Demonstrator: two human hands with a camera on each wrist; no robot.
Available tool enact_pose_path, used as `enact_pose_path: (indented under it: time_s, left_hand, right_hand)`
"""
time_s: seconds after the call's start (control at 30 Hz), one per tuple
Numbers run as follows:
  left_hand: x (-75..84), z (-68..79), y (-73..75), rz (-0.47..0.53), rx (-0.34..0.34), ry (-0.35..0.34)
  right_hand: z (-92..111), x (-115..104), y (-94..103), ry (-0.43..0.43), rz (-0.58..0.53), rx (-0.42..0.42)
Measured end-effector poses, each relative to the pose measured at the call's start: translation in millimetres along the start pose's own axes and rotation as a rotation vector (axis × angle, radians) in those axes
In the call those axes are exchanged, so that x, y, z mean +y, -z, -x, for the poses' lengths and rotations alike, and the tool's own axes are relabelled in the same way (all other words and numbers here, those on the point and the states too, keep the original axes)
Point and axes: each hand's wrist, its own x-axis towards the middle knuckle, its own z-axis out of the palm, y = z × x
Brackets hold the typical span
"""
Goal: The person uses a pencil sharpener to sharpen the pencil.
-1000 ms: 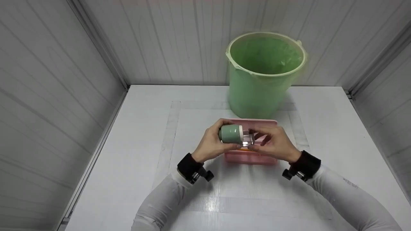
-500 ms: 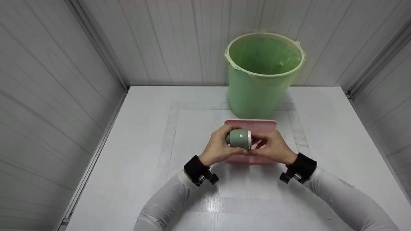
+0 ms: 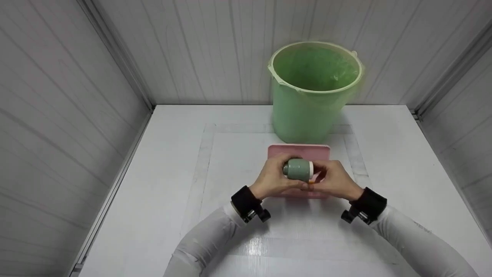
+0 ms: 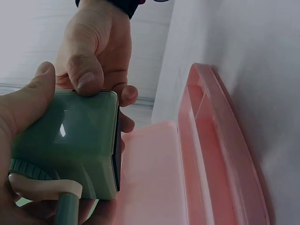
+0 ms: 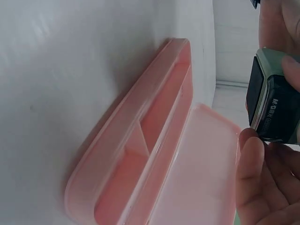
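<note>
A green pencil sharpener point(image 3: 298, 169) with a cream-and-green crank point(image 4: 44, 186) is held in the air, lying on its side. My left hand point(image 3: 273, 176) grips its body from the left, thumb and fingers on opposite sides. At its white-rimmed front end, my right hand point(image 3: 339, 180) has curled thumb and fingers on the edge. The right wrist view shows a dark front face with lettering on the sharpener point(image 5: 281, 105). Below both hands lies an open pink pencil box point(image 3: 300, 151), its compartments point(image 5: 161, 110) visible from the wrists. The hands partly cover the box in the head view.
A tall green bucket point(image 3: 303, 115) with a plastic liner stands behind the pink box, near the back wall. Tape strips point(image 3: 207, 154) mark a rectangle on the white table point(image 3: 169, 161). Grey panel walls point(image 3: 77, 115) enclose the left, back and right sides.
The sharpener's clear drawer, partly out one second ago, has gone into the green body. Both hands stay on the sharpener, which has shifted slightly right and toward the person.
</note>
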Motion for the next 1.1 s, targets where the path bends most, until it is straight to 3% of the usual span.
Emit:
enact_pose_path:
  time_s: [0.23, 0.43, 0.6, 0.87, 1.1]
  left_hand:
    - [5.6, -12.2, -15.0, 0.021, -0.073, 0.025]
    - [9.9, -30.5, -34.1, 0.009, -0.146, -0.032]
    - [17.7, -46.9, -57.5, -0.035, -0.152, -0.013]
    - [30.5, -77.6, -100.3, -0.185, -0.161, -0.042]
    - [30.6, -93.2, -134.0, -0.34, -0.215, 0.011]
  right_hand:
    - [7, 3, 16.4, -0.017, 0.005, 0.033]
    - [14, 4, 48.2, -0.11, 0.049, -0.005]
    - [22, 5, 74.7, -0.179, 0.119, -0.024]
    - [37, 8, 110.7, -0.28, 0.276, -0.059]
    - [46, 28, 117.3, -0.33, 0.417, -0.106]
